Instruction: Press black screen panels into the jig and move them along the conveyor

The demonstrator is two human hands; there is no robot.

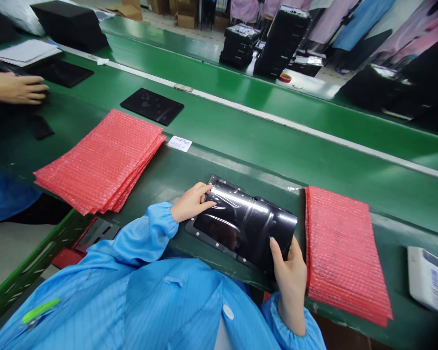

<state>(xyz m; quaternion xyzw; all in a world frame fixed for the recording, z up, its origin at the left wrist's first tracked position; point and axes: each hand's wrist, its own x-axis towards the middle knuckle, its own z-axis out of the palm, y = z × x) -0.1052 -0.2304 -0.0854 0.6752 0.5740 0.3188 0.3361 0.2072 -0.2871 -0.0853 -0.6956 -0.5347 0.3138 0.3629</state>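
A glossy black panel (244,226) under a creased clear film lies tilted on a black holed mounting frame (200,234), on the green bench top (160,194). My left hand (191,201) grips the panel's upper left edge, with the fingertips on its film. My right hand (290,273) holds its lower right edge, with the thumb on the front face. The frame's far right part is hidden by the panel. A stack of pink bubble bags (345,255) lies just right of my right hand, and a larger stack (98,160) lies left of my left hand.
Another person's hand (16,88) in a blue sleeve rests at the far left near black panels (152,106) on a green conveyor belt (277,141). A small white label (179,143) lies near the bench edge. A white device (429,281) sits at the right.
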